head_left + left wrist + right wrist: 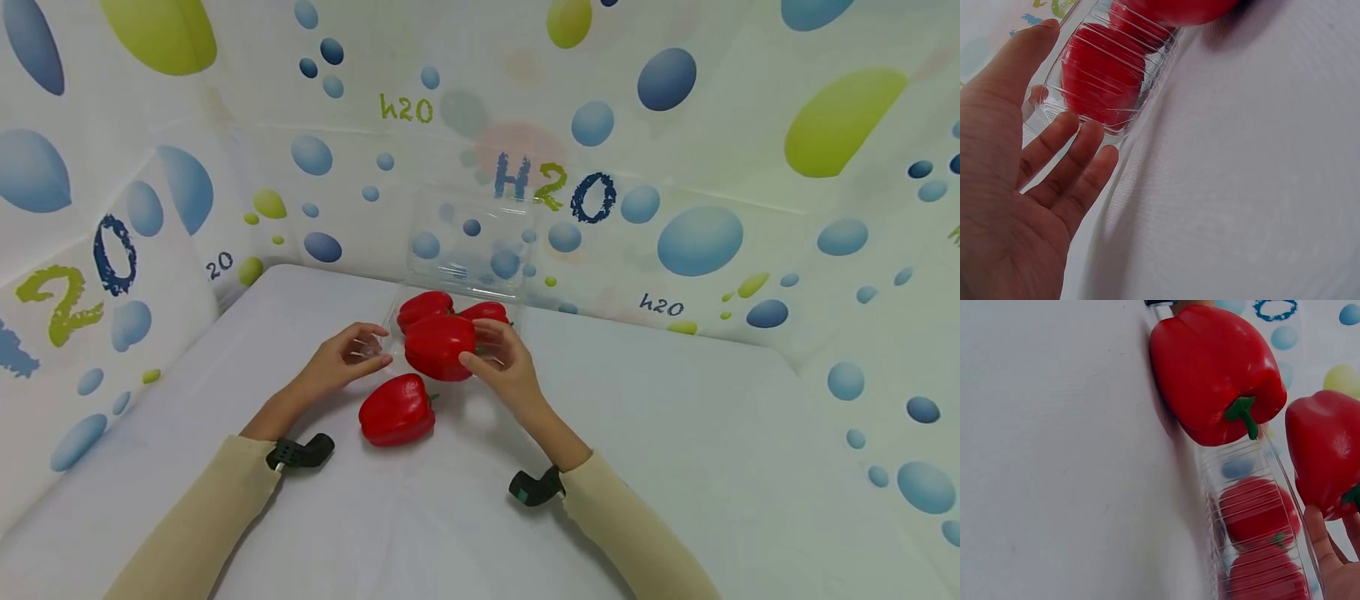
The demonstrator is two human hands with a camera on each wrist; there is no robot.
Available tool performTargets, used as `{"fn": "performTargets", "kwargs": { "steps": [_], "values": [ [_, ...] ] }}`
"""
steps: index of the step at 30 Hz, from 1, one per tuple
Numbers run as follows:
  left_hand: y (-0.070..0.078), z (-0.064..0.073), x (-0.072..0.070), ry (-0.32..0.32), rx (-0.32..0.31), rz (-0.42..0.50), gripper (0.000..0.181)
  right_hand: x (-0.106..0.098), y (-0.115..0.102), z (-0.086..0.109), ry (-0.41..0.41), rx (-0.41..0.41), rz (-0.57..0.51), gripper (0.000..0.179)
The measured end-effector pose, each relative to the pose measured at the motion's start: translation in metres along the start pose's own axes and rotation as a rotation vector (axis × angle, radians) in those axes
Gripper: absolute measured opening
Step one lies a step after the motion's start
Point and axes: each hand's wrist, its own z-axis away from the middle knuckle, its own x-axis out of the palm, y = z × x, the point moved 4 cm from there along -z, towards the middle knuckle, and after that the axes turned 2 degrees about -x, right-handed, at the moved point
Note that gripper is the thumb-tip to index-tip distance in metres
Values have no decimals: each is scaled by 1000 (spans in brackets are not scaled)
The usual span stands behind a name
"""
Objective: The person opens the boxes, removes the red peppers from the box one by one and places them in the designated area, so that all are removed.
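H2O-print backdrop (pixel 720 158), white tabletop (pixel 675 450), open clear container (pixel 472 288), red peppers (pixel 438 348)

Peppers (pixel 396 410) are red, stems (pixel 1242 411) green, the backdrop (pixel 700 241) blue-spotted.

A white, cloth-covered surface (pixel 675 433) is backed by a creased white sheet (pixel 495 75). Blue and lime-green rounded spots (pixel 700 241) are printed across the sheet, along with "H2O" lettering (pixel 553 190) in blue and green.
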Motion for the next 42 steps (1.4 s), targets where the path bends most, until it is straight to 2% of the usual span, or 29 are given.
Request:
{"fn": "performTargets", "kwargs": {
  "steps": [9,11,12,17,19,28,42],
  "values": [
    [0,0,0,1,-13,6,45,-9,-3,8,-5,9,-35,50],
    [1,1,-1,-1,-15,10,45,-10,-4,9,-8,4,-40,50],
    [7,3,-1,-3,-17,6,45,-11,-4,10,-9,0,-38,50],
    [7,3,-2,-3,-25,-17,46,-15,-4,14,-13,-6,-38,51],
    [2,2,-2,-1,-25,-17,46,-17,-3,15,-17,6,-47,52],
    [3,1,-1,-10,-15,-7,48,-26,-5,25,-29,74,-64,53],
    [3,1,0,-5,-30,-2,47,-36,-4,40,-82,30,-39,56]
  ]
}}
